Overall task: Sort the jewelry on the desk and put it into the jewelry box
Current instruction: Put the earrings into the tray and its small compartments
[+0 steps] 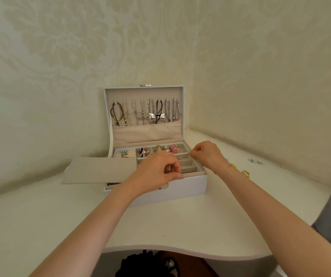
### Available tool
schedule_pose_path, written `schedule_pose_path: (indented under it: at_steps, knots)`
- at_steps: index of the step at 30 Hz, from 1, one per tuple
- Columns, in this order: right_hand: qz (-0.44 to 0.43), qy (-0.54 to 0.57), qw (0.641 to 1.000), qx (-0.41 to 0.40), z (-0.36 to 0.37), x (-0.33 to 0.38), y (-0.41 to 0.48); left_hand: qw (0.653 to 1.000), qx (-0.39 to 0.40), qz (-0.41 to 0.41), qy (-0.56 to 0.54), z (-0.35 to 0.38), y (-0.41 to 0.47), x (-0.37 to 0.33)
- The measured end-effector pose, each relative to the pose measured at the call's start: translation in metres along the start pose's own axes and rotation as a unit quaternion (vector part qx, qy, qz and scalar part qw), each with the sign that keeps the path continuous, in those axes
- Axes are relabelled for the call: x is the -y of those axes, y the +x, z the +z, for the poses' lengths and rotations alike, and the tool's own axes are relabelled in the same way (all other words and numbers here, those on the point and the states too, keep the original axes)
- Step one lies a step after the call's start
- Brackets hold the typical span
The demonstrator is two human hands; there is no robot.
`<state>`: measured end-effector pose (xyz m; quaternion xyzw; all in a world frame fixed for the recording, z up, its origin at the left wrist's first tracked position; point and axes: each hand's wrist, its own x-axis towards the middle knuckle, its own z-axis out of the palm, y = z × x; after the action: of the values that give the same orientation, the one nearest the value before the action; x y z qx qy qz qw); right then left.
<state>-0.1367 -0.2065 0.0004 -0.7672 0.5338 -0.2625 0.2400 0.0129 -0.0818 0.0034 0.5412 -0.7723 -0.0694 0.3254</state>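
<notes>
A white jewelry box (188, 186) stands open on the white desk (160, 222). Several necklaces (146, 113) hang inside its lid (146, 134). Colourful earrings and brooches (160, 149) fill the back compartments, and rings (123, 153) sit at the back left. My left hand (156, 173) hovers over the front slots with fingers curled and fingertips pinched; anything between them is too small to see. My right hand (206, 154) is at the box's right rim, thumb and finger pinched together on something too small to make out. Gold and yellow jewelry (244, 172) lies on the desk to the right.
A grey tray insert (98, 169) lies tilted across the box's left front corner. Small silver pieces (253, 161) lie further right near the wall. The desk's curved front edge (180, 254) is close to me, with dark objects (146, 264) on the floor beneath.
</notes>
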Motion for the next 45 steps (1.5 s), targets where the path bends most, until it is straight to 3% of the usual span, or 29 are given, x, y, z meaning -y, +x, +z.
schedule_pose_path:
  at_steps: [7,10,13,22,26,28,31,36,39,45]
  knots:
    - [-0.001,0.038,0.998,0.039,-0.024,-0.014,0.012,1.000,0.019,-0.020,-0.004,0.003,0.011,-0.003]
    - [0.026,-0.054,0.998,-0.023,-0.041,-0.034,0.022,1.000,0.017,-0.021,0.006,0.006,0.017,-0.007]
    - [0.062,-0.135,0.989,-0.017,-0.042,-0.056,0.025,0.999,0.022,-0.028,0.005,0.015,0.031,-0.012]
    - [0.059,-0.131,0.989,-0.024,-0.031,-0.072,0.025,0.999,0.014,-0.044,0.017,0.036,0.075,-0.014]
    - [0.035,-0.170,0.985,0.008,-0.028,-0.075,0.026,0.999,-0.010,-0.044,0.023,0.038,0.084,-0.013]
    - [0.028,-0.129,0.991,0.017,-0.031,-0.075,0.028,0.998,-0.029,-0.045,0.022,0.038,0.085,-0.014]
    - [0.018,0.066,0.998,0.016,-0.036,-0.068,0.029,0.997,-0.052,-0.062,0.014,0.040,0.087,-0.014]
    - [-0.023,0.279,0.958,0.065,-0.053,-0.035,0.013,0.988,-0.073,-0.123,-0.064,0.044,0.089,-0.018]
    - [-0.043,0.343,0.934,0.095,-0.054,-0.023,0.010,0.978,-0.077,-0.162,-0.106,0.044,0.090,-0.023]
    - [-0.033,0.366,0.927,0.073,-0.046,-0.017,0.004,0.962,-0.100,-0.187,-0.171,0.039,0.088,-0.025]
